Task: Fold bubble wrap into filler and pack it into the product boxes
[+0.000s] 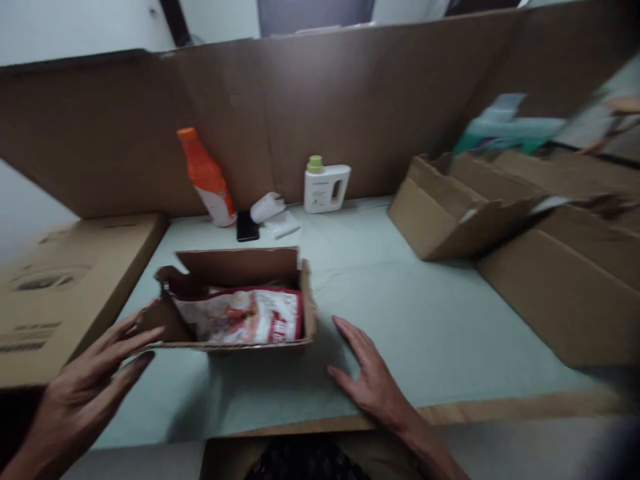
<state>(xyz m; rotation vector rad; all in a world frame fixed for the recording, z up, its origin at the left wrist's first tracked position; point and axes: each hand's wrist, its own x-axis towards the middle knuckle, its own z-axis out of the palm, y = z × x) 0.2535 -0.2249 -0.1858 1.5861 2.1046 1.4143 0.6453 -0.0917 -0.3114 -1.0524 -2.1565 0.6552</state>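
Both hands open, holding nothing: left hand (93, 380) touching box (235, 303) w/ red pouch (245, 317) mid-table, right hand (367, 377) flat just right of box; steady both sides evenly.

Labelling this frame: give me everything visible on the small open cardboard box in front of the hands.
The small open cardboard box is plain brown corrugated card, shallow, top flaps up and splayed, the back flap standing tallest. It sits upright on the pale green table cover, near the front edge. Inside lies a crinkled red-and-white packet, filling most of it. The left hand reaches its left corner flap, fingertips at the card; contact is blurred. The right hand lies flat on the table beside it, apart.
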